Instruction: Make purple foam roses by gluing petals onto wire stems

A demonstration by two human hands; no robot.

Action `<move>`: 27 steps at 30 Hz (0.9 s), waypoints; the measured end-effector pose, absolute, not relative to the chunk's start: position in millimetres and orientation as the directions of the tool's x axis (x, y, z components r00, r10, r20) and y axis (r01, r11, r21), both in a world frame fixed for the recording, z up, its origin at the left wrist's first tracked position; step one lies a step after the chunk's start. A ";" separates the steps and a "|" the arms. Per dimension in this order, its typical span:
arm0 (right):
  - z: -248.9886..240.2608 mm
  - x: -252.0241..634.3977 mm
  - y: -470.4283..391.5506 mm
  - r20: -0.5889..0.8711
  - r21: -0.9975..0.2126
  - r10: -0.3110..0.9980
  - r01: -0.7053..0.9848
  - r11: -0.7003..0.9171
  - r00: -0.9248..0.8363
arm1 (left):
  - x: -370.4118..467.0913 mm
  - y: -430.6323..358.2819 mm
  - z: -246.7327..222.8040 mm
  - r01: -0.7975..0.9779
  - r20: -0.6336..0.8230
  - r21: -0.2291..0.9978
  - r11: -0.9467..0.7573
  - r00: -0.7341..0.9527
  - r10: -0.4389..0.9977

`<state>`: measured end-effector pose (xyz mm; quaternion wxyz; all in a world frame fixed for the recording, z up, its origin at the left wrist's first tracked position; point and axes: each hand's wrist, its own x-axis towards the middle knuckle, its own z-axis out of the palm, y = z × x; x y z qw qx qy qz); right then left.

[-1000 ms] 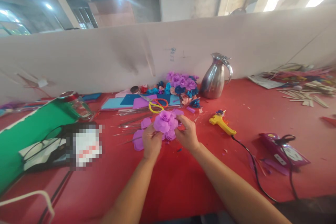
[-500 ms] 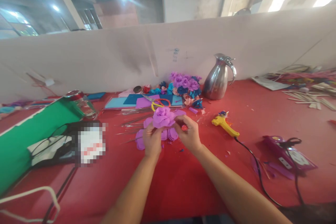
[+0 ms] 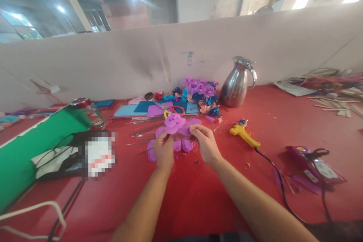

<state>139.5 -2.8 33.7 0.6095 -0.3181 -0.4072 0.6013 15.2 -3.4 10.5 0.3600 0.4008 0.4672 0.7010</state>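
A purple paper flower (image 3: 174, 122) is held up by my left hand (image 3: 164, 150), its fingers closed beneath the bloom. My right hand (image 3: 207, 143) pinches the edge of a purple petal (image 3: 185, 127) at the flower's right side. Below and behind the hands, cut purple petals (image 3: 187, 145) lie in stacks on the red table (image 3: 187, 196). Scissors (image 3: 173, 110) with red and yellow handles rest on coloured paper sheets just behind the flower.
Finished flowers (image 3: 200, 89) are heaped at the back, beside a steel jug (image 3: 235, 83). To the right lie a yellow glue gun (image 3: 244, 135) and a purple corded box (image 3: 314, 168). A glass jar (image 3: 90, 113) and green board (image 3: 53, 140) are at left.
My right hand has drawn slightly away from the flower, and the petal between them shows more openly. The flower has shifted a little left and tilted.
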 end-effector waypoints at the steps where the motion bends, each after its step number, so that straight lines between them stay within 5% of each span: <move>1: 34.1 139.5 -2.3 0.106 -0.877 0.993 -0.475 0.073 -0.043 | 15.7 -2.7 11.1 -0.170 0.199 0.941 -0.292 -0.421 0.885; 10: 33.7 140.6 -0.9 0.075 -0.899 0.997 -0.434 0.062 -0.013 | 17.7 -2.2 27.6 -0.488 -0.069 0.857 -0.165 -0.426 0.902; 20: 21.6 134.2 3.4 -0.008 -0.927 1.000 -0.375 0.003 0.027 | 22.2 -2.4 24.6 -0.552 -0.050 0.822 -0.143 -0.318 0.947; 27: 18.9 127.9 -1.7 0.045 -0.951 0.999 -0.306 0.043 0.000 | 23.9 -2.7 18.6 -0.363 0.066 0.910 -0.201 -0.350 0.934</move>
